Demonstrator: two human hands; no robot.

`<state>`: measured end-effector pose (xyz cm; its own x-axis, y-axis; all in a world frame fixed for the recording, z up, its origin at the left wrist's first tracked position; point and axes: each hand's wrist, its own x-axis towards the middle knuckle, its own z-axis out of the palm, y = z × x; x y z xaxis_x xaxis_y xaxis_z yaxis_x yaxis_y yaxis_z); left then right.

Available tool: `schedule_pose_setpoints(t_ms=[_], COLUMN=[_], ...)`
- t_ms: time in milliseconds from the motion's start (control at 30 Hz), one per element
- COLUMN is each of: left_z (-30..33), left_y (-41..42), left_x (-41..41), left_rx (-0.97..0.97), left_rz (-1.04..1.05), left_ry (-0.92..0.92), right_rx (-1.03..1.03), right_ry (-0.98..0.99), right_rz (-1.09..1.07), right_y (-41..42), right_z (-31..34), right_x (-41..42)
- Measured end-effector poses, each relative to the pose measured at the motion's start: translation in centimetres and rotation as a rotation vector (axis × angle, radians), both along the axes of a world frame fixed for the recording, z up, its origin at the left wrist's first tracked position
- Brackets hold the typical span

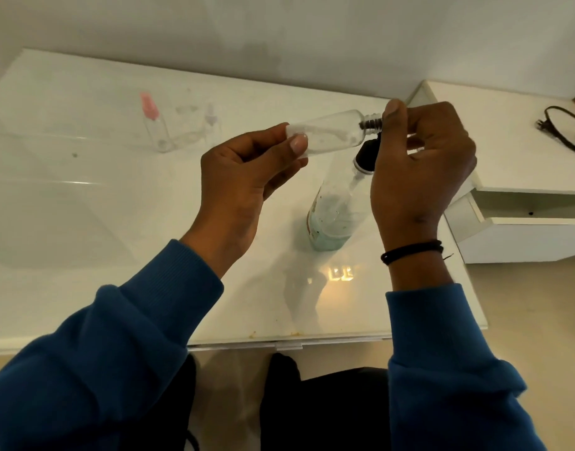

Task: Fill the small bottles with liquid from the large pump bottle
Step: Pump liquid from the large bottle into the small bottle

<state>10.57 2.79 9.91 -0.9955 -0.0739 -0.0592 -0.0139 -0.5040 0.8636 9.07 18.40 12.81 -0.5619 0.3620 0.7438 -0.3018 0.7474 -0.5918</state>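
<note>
I seem to be in a plain home room: glossy white table (84,196) against a bare wall, white drawer unit (520,203) right, power cord (562,128) on it.

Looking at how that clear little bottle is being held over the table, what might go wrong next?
The small clear plastic bottle lies nearly sideways in the left hand, its threaded neck bare at the right hand; any liquid added may run out. The tall clear pump bottle with bluish liquid stands right under the right hand, so a knock might tip it on the white table.
</note>
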Motion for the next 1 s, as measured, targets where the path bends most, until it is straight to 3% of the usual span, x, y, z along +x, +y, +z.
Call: schedule_pose_setpoints(t_ms=[1000], left_z=[-0.04], left_y=[-0.03], left_x=[-0.08], left_rx=[0.025], left_rz=[0.003], left_ry=[0.000], right_rx=[0.025], right_ry=[0.000], right_rz=[-0.020], right_y=[-0.17], right_z=[-0.20], right_x=[0.12])
